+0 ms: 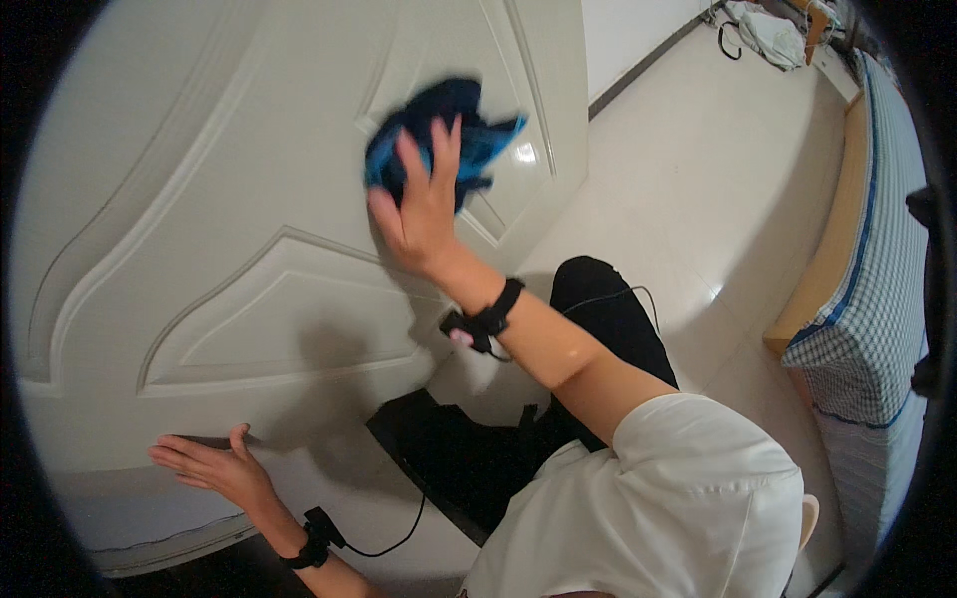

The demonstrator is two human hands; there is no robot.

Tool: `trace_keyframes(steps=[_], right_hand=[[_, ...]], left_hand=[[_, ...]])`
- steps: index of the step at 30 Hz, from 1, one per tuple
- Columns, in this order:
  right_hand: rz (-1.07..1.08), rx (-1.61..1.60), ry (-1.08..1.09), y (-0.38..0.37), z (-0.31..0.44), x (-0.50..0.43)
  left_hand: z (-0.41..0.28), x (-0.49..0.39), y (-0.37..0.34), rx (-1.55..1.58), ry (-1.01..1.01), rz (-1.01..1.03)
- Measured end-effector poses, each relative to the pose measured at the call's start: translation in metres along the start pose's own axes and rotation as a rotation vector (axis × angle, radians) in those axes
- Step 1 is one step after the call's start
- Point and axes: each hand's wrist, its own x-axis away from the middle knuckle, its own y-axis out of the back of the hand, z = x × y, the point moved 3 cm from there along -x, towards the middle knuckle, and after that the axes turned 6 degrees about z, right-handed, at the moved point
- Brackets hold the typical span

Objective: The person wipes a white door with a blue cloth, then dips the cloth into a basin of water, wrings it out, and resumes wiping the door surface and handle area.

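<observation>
My right hand (426, 202) presses a crumpled dark and bright blue cloth (441, 142) against the face of a pale panelled door (247, 299). Its fingers are spread over the cloth, which is slightly blurred. My left hand (217, 467) holds nothing and lies with its fingers extended at the door's lower-left part in the picture, near the edge; whether the palm touches the surface cannot be told. Raised mouldings frame the door's panels. Both wrists wear black straps with small devices and cables.
A bed with a checked blue and white cover (852, 344) and a wooden frame (819, 261) stands at the right. Pale floor tiles (673, 172) lie between it and the door. White fabric (770, 37) lies on the floor at the top right. A thin cable (654, 303) hangs by my knee.
</observation>
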Motion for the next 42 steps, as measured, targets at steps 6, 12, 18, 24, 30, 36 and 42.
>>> trace_keyframes(steps=[6, 12, 18, 24, 30, 36, 42], right_hand=[[0.207, -0.021, -0.294, 0.017, -0.020, 0.129], [0.170, -0.018, 0.145, 0.006, 0.013, 0.004], [-0.028, 0.026, 0.171, 0.001, -0.008, -0.040], [-0.212, 0.040, -0.436, 0.021, -0.135, 0.082], [-0.477, -0.066, -1.345, 0.026, -0.213, 0.144], [-0.128, 0.100, -0.520, 0.008, -0.093, 0.031], [-0.152, -0.010, -0.035, 0.027, -0.078, -0.026]], left_hand=[[0.005, 0.002, 0.003, -0.016, -0.018, 0.009], [0.009, 0.000, -0.008, -0.042, -0.040, -0.019], [0.009, 0.001, -0.006, -0.065, -0.077, -0.042], [0.006, -0.003, 0.000, -0.075, -0.226, -0.094], [0.008, -0.001, -0.003, -0.123, -0.100, -0.031], [0.011, 0.000, -0.011, -0.061, -0.138, -0.054], [0.014, -0.002, -0.012, -0.027, -0.180, -0.054]])
